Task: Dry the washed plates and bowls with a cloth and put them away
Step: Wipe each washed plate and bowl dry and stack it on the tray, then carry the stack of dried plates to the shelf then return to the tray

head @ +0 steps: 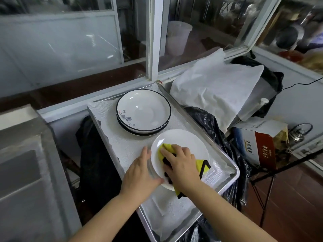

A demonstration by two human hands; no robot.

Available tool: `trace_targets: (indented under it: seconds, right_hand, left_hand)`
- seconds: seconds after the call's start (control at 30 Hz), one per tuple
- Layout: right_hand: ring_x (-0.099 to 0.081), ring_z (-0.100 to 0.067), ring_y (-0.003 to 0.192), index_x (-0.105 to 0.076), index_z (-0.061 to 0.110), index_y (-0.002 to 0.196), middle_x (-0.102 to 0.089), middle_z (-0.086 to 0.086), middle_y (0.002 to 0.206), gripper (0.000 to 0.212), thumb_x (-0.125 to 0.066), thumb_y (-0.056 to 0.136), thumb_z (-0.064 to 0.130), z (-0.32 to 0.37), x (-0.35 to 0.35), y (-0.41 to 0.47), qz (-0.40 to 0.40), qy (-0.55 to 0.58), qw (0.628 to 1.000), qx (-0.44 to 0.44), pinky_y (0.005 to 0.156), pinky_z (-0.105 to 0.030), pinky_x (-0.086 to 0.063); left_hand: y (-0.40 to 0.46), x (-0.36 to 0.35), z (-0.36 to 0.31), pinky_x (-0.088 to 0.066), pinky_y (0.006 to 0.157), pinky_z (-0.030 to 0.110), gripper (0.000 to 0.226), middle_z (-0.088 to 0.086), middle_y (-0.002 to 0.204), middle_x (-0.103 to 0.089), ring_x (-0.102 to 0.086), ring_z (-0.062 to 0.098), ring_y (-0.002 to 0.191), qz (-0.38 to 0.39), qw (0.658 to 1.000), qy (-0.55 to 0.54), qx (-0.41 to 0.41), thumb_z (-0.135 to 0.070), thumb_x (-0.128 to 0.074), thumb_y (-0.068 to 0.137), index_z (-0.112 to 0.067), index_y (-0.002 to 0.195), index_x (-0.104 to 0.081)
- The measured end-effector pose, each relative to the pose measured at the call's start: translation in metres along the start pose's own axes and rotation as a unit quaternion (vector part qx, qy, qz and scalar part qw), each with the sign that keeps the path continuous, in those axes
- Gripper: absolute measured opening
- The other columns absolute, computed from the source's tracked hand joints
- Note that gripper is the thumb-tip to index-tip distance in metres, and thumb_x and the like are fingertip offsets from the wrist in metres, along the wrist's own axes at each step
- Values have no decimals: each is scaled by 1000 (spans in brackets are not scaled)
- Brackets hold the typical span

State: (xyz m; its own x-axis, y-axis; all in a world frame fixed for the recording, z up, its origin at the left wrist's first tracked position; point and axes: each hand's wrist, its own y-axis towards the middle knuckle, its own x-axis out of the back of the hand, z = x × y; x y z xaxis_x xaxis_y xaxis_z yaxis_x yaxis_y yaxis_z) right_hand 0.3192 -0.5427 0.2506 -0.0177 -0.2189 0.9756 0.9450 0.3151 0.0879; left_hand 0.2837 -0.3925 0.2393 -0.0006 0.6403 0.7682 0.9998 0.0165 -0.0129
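Note:
A plain white plate (pixel 188 142) lies over the near part of a metal tray (pixel 225 182) lined with white cloth. My left hand (pixel 141 173) grips the plate's left rim, thumb on its near edge. Flat on the plate's face, my right hand (pixel 180 163) presses a yellow and black cloth (pixel 203 165), whose ends stick out to the right and below my wrist. At the tray's far end stands a short stack of black-rimmed white plates (pixel 143 110) with a blue flower pattern.
Right of the tray are black plastic bags (pixel 208 123), a white cloth-covered bulk (pixel 215 84) and a printed cardboard box (pixel 258 144). A window frame (pixel 153 39) runs behind. A grey counter (pixel 26 154) stands at the left.

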Motion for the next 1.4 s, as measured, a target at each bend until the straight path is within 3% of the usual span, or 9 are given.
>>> trace_targets:
  seconds: [0.17, 0.43, 0.57, 0.7, 0.9, 0.97, 1.13, 1.3, 1.4]
  right_hand:
    - [-46, -31, 107, -52, 34, 134, -50, -4, 130, 45, -57, 89, 35, 1, -7, 30, -20, 5, 999, 25, 77, -37, -37]
    - [-43, -31, 110, -51, 37, 135, -47, -4, 134, 46, -56, 90, 32, -5, -4, 52, -41, 15, 999, -21, 80, -38, -35]
    - [-45, -31, 106, -56, 37, 130, -50, -4, 130, 47, -63, 85, 29, 2, -4, 36, -18, 45, 999, 24, 78, -36, -37]
    - [-45, -25, 108, -57, 33, 129, -48, -2, 124, 45, -63, 86, 23, 11, 5, 15, 46, 152, 987, 2, 89, -32, -41]
    - [-50, -20, 110, -63, 21, 122, -51, -1, 112, 46, -74, 79, 10, 88, 44, -12, -26, 315, 949, 14, 96, -25, -40]
    - [-50, -17, 111, -62, 20, 122, -51, -4, 115, 52, -78, 74, 11, 130, 58, -22, -35, 352, 935, 40, 99, -26, -40]
    - [-40, -9, 123, -48, 21, 136, -41, 0, 128, 71, -73, 72, 3, 228, 79, -52, 44, 373, 914, 150, 103, -13, -31]
    - [-48, 4, 116, -49, 23, 135, -51, 5, 126, 66, -70, 78, -1, 301, 84, -81, 85, 450, 874, 164, 94, -8, -36]
    - [-58, -6, 103, -44, 32, 137, -58, 6, 117, 69, -72, 80, 3, 333, 80, -92, 102, 474, 866, 122, 89, -20, -48]
  left_hand:
    - [-2, 0, 8, -12, 102, 8, 116, -22, 153, -20, -22, 3, 139, 18, 1000, -7, -9, -44, -75, 75, -22, 150, 11]
    - [-2, -3, 12, -17, 102, 9, 111, -19, 155, -21, -24, 4, 138, 7, 1000, -2, -12, -45, -68, 81, -27, 143, 23]
    - [-4, -2, 8, -20, 108, 18, 110, -14, 156, -20, -23, 9, 140, -16, 999, 40, 13, -51, -65, 81, -18, 150, 14]
    - [-19, 15, 7, -31, 106, 23, 90, -4, 147, -39, -32, 13, 136, -21, 998, 56, 36, -48, -63, 84, -21, 151, -9]
    - [-68, 78, 22, -47, 89, 21, 31, -18, 113, -62, -57, -1, 107, -48, 973, -210, 80, -44, -54, 91, -35, 121, -57]
    - [-85, 104, 26, -47, 83, 16, 27, -15, 101, -67, -61, -3, 97, -58, 939, -326, 95, -47, -58, 88, -33, 110, -61]
    - [-134, 174, 58, -52, 80, 31, 51, -4, 90, -71, -67, 12, 90, -132, 881, -437, 122, -66, -67, 57, -29, 92, -65]
    - [-197, 226, 106, -47, 65, 26, 21, -8, 70, -69, -65, 6, 68, -170, 860, -461, 135, -36, -69, 60, -25, 77, -64]
    - [-236, 256, 132, -42, 54, 23, 16, -3, 57, -57, -54, 9, 54, -184, 830, -499, 169, -18, -54, 54, -15, 69, -60]
